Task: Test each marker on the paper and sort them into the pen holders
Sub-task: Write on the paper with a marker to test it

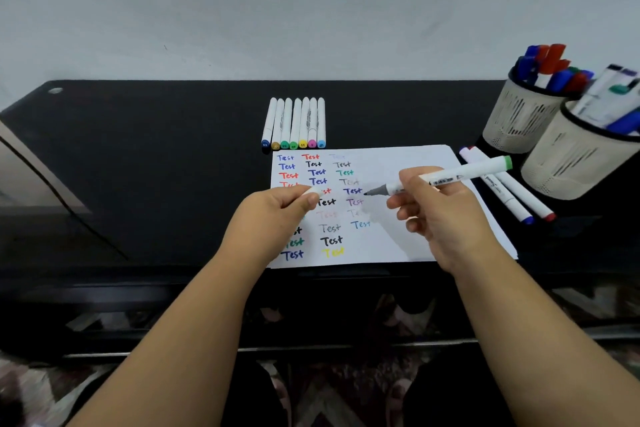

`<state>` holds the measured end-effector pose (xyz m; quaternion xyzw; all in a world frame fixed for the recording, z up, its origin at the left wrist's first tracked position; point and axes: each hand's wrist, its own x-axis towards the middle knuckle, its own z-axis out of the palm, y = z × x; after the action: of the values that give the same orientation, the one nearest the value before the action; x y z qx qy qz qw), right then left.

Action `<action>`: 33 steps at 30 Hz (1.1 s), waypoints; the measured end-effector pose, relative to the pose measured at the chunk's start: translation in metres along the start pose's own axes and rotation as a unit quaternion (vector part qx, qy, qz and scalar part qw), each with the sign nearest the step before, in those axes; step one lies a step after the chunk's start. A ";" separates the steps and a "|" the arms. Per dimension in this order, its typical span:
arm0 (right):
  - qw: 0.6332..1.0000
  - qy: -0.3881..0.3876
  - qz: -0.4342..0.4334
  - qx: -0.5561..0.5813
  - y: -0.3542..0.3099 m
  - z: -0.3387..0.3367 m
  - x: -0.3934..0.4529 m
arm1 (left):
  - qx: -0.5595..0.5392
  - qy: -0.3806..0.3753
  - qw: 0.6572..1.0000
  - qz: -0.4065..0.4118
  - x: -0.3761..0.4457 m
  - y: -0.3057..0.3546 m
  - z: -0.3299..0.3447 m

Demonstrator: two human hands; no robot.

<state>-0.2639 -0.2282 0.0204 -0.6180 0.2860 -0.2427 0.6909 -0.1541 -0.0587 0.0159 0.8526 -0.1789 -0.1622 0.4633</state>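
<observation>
Midway through the testing step, judging by the sheet: paper (398, 163) flat on the black bench (138, 149), already filled with three columns of "Test" in many colours, bare space left at lower right. Right hand (440, 211) pinching an uncapped marker (446, 178) near its front end, grey tip aimed left and hovering just over the third column, contact with the sheet too close to call; white barrel slanting up to the right, green cap on the far end. Left hand (280, 208) curled round a small white piece, probably the removed cap (311, 191), held over the first column. Next move, as a judgement: lower the tip to an unmarked spot under the last blue word, write, recap with the piece in the left hand, then drop the marker into one of the two mesh pen holders (519, 118) at the right, both already crowded. Seven untested markers (294, 121) in a neat row beyond the paper, coloured end caps toward the sheet; two more markers (512, 194) lying crossed under the held one, between paper and holders.
</observation>
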 end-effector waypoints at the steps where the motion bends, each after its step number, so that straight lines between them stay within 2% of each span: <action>1: 1.000 0.000 -0.008 -0.014 0.001 -0.002 -0.001 | 0.000 -0.001 1.000 0.003 0.000 0.001 0.001; 7: 0.995 0.045 -0.043 -0.084 0.014 -0.004 -0.004 | -0.009 -0.005 1.000 0.015 0.001 0.000 0.009; 12: 0.986 0.021 -0.072 -0.146 0.020 0.005 -0.005 | -0.006 -0.006 1.000 0.018 0.002 0.001 0.012; 27: 0.970 0.010 -0.097 -0.221 0.030 0.013 0.000 | -0.013 -0.002 1.000 0.024 0.003 -0.002 0.015; 33: 0.973 0.022 -0.096 -0.210 0.031 0.011 0.002 | -0.016 -0.003 1.000 0.024 0.004 -0.002 0.013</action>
<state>-0.2556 -0.2181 -0.0095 -0.7686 0.2849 -0.2557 0.5126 -0.1561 -0.0686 0.0067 0.8403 -0.1976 -0.1563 0.4801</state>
